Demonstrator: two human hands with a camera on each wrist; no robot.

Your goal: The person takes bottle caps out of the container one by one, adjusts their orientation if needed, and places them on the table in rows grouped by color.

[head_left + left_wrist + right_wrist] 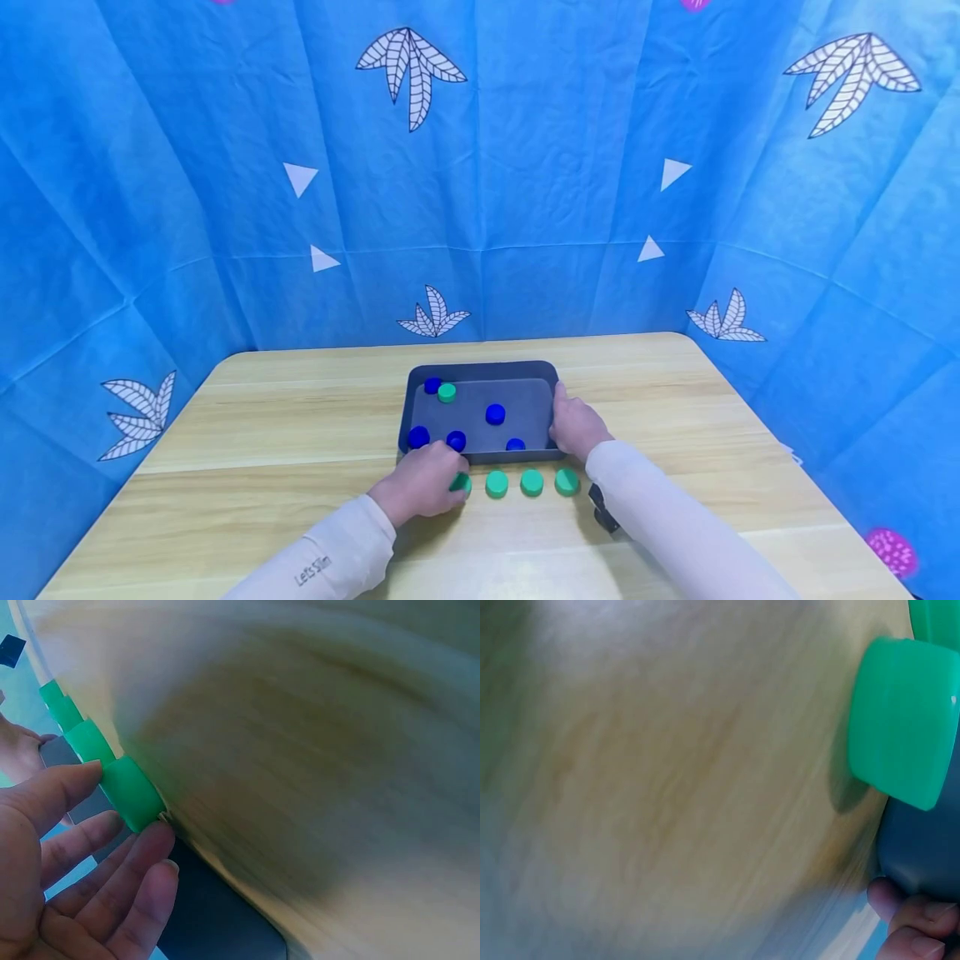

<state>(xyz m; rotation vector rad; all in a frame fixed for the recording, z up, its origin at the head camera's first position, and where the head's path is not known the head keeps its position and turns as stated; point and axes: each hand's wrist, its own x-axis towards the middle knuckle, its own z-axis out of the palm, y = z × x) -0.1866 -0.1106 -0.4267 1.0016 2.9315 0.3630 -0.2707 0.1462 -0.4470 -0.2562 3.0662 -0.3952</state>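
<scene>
My left hand [426, 482] pinches a green bottle cap [133, 793] between thumb and fingers, at the left end of a row along the tray's near side. Part of that cap is hidden behind the hand in the head view. With my right hand [577, 425] I grip the right side of a dark grey rectangular tray [525, 392]; curled fingertips [922, 930] show at its edge in the right wrist view. Inside the tray lie several blue bottle caps [495, 414] and one green cap [447, 392], the latter beside a blue cap at the back left.
More green caps [532, 482] stand in line on the wooden table [300, 408], just in front of the tray. A black device [602, 510] sits under my right wrist. Blue patterned cloth [555, 167] hangs behind the table and at both sides.
</scene>
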